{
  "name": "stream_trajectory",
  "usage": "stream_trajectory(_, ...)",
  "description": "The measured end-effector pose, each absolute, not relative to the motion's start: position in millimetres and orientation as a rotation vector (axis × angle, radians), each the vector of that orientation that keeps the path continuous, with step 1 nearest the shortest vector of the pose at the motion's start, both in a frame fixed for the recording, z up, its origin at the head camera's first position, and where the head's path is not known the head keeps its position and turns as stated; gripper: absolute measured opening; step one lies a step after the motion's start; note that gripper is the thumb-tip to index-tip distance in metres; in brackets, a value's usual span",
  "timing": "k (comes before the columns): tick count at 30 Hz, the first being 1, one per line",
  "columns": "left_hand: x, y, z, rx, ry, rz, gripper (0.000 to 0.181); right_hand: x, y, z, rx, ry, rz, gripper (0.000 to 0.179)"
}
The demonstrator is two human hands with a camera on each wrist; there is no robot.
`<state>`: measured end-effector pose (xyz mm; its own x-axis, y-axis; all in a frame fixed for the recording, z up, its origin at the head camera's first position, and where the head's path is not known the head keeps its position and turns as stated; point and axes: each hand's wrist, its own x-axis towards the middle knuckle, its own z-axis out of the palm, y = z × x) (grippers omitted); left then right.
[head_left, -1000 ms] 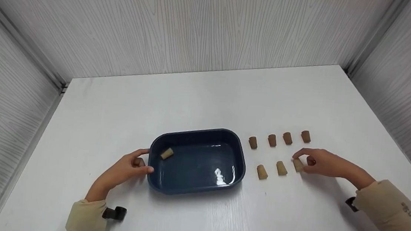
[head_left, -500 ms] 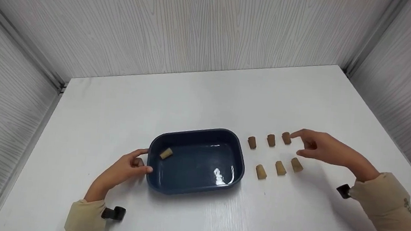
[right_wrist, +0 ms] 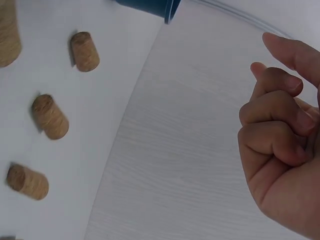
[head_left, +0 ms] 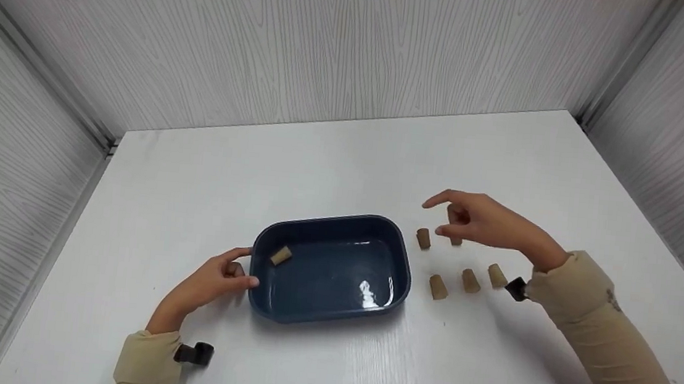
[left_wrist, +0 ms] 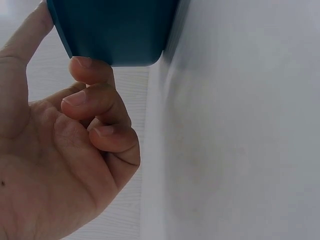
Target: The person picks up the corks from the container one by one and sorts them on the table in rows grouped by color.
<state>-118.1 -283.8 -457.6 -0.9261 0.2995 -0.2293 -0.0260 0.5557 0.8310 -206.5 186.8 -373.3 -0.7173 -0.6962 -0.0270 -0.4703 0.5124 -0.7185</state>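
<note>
A deep blue dish stands mid-table with one cork inside. My left hand holds its left end, the thumb at the rim and other fingers curled against the outer wall. Over the back row of corks is my right hand, thumb and index finger spread with nothing between them, the other fingers curled in. Past its thumb lies a brown cork; another cork is partly covered by the hand. Three corks form the front row, among them a pale cork.
The white table is bounded by a grey wood-grain back wall and side panels. In the right wrist view, several corks lie at the left, including a tapered cork, with the dish's edge above.
My right hand has left the pale cork in the front row and moved back and left, over the back row, without carrying that cork. My left hand stays at the dish.
</note>
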Motion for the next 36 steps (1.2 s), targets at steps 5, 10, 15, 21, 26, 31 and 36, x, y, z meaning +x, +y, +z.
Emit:
stream_trajectory(5,-118,-284,-459,0.231,2.445,1.315,0.067,-213,150,-367,-1.012,2.42,-0.928,0.04)
stream_trajectory(10,-118,-282,-462,0.237,2.433,1.323,0.067,-216,115,-358,-1.077,2.463,-0.745,0.042)
stream_trajectory(15,-119,-280,-461,0.246,2.433,1.322,0.066,-217,90,-349,-1.107,2.495,-0.568,0.042)
stream_trajectory(21,-119,-282,-458,0.214,2.425,1.312,0.068,-225,65,-345,-1.148,2.51,-0.611,0.039)
stream_trajectory(26,-119,-281,-459,0.22,2.417,1.326,0.068,-232,43,-350,-1.181,2.468,-0.704,0.038)
stream_trajectory(31,-119,-279,-458,0.23,2.411,1.339,0.067,-237,24,-363,-1.227,2.419,-0.83,0.04)
stream_trajectory(36,-117,-280,-456,0.218,2.42,1.323,0.067,-236,-1,-382,-1.264,2.382,-0.824,0.04)
